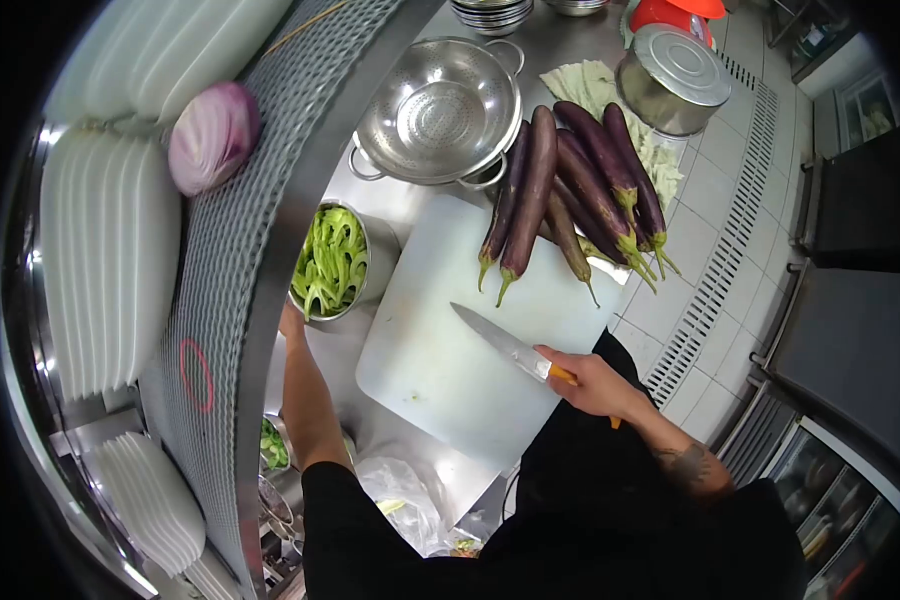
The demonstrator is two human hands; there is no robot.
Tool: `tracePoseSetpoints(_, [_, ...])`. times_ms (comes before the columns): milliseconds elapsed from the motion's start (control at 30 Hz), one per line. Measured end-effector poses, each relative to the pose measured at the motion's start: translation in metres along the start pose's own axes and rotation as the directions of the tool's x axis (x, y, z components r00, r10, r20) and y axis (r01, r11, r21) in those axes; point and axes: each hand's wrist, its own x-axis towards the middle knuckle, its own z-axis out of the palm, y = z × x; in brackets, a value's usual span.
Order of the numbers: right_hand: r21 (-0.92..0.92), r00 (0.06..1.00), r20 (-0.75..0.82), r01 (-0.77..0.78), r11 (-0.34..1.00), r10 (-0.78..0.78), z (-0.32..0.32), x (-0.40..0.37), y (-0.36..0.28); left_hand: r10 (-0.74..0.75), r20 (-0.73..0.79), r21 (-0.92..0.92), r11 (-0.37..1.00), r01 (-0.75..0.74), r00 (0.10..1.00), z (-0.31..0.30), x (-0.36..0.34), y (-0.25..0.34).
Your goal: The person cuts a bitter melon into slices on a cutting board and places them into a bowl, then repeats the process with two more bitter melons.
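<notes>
My right hand (592, 384) is closed round the orange handle of a knife (502, 341), whose blade lies over the white cutting board (420, 350) and points up and left. Against the lower side of a metal pot (375, 268) filled with cut green vegetables (330, 258) is my left hand (291, 322). Only a small part of it shows; its fingers are hidden behind the pot and the shelf edge. Several long purple eggplants (540, 190) lie in a pile over the board's far right part, their green stems toward me.
Beyond the board stands a steel colander (438, 112). A lidded pot (674, 80) is at the back right. On the mesh shelf (232, 260) at left are a halved red onion (213, 138) and stacked white plates (105, 260). A plastic bag (402, 498) lies near the front edge.
</notes>
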Motion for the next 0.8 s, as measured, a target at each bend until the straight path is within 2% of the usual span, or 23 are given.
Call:
tracePoseSetpoints(67, [0.067, 0.997, -0.048, -0.063, 0.996, 0.066, 0.007, -0.005, -0.005, -0.040, 0.000, 0.185, 0.982, 0.039, 0.999, -0.003, -0.013, 0.003])
tracePoseSetpoints(100, [0.056, 0.999, -0.036, -0.038, 0.998, 0.040, 0.007, -0.004, -0.009, 0.157, -0.060, 0.263, 0.955, -0.136, 0.986, -0.005, -0.023, 0.000])
tracePoseSetpoints(133, [0.041, 0.997, -0.027, -0.078, 0.996, 0.079, 0.008, -0.004, -0.013, -0.039, 0.003, 0.140, 0.989, 0.038, 0.999, -0.011, -0.017, -0.006])
tracePoseSetpoints(167, [0.025, 0.993, -0.019, -0.117, 0.993, 0.118, 0.008, -0.005, -0.016, -0.024, 0.044, 0.205, 0.979, 0.015, 0.999, -0.030, -0.034, 0.026])
tracePoseSetpoints(200, [0.014, 0.996, -0.009, -0.093, 0.996, 0.093, 0.013, -0.003, -0.010, -0.014, 0.085, 0.264, 0.965, -0.009, 0.996, -0.048, -0.051, 0.065])
tracePoseSetpoints(233, [-0.021, 0.998, -0.060, 0.009, 1.000, -0.010, 0.020, 0.001, 0.004, -0.021, 0.061, 0.263, 0.965, 0.004, 0.998, -0.057, -0.048, 0.066])
tracePoseSetpoints(300, [-0.064, 0.976, -0.126, 0.170, 0.983, -0.177, 0.020, 0.004, 0.006, -0.059, 0.043, 0.308, 0.950, 0.043, 0.997, -0.057, -0.054, 0.051])
tracePoseSetpoints(333, [-0.070, 0.979, -0.102, 0.171, 0.983, -0.177, 0.018, 0.003, 0.000, -0.114, 0.013, 0.222, 0.969, 0.108, 0.993, -0.046, -0.047, 0.009])
tracePoseSetpoints(400, [-0.068, 1.000, -0.031, -0.001, 0.998, -0.002, 0.010, 0.003, -0.017, -0.222, -0.045, 0.036, 0.974, 0.224, 0.974, -0.028, -0.033, -0.064])
tracePoseSetpoints(433, [-0.087, 1.000, -0.019, -0.020, 0.996, 0.018, 0.007, 0.004, -0.024, -0.252, -0.033, 0.007, 0.968, 0.252, 0.967, -0.035, -0.028, -0.069])
tracePoseSetpoints(533, [-0.085, 1.000, -0.001, -0.010, 0.996, 0.010, 0.004, 0.005, -0.024, -0.244, 0.056, 0.062, 0.969, 0.241, 0.968, -0.068, -0.031, -0.013])
tracePoseSetpoints(633, [-0.150, 0.999, 0.001, 0.035, 0.988, -0.035, 0.003, 0.011, -0.015, -0.238, 0.124, 0.085, 0.970, 0.228, 0.963, -0.057, -0.052, 0.016])
tracePoseSetpoints(767, [-0.184, 0.998, 0.046, -0.036, 0.982, 0.046, 0.003, 0.005, -0.016, -0.299, 0.248, 0.149, 0.952, 0.269, 0.921, -0.040, -0.080, 0.034])
tracePoseSetpoints(800, [-0.166, 0.997, 0.039, -0.053, 0.985, 0.060, 0.004, 0.005, -0.018, -0.210, 0.234, 0.240, 0.959, 0.153, 0.949, -0.042, -0.085, 0.037])
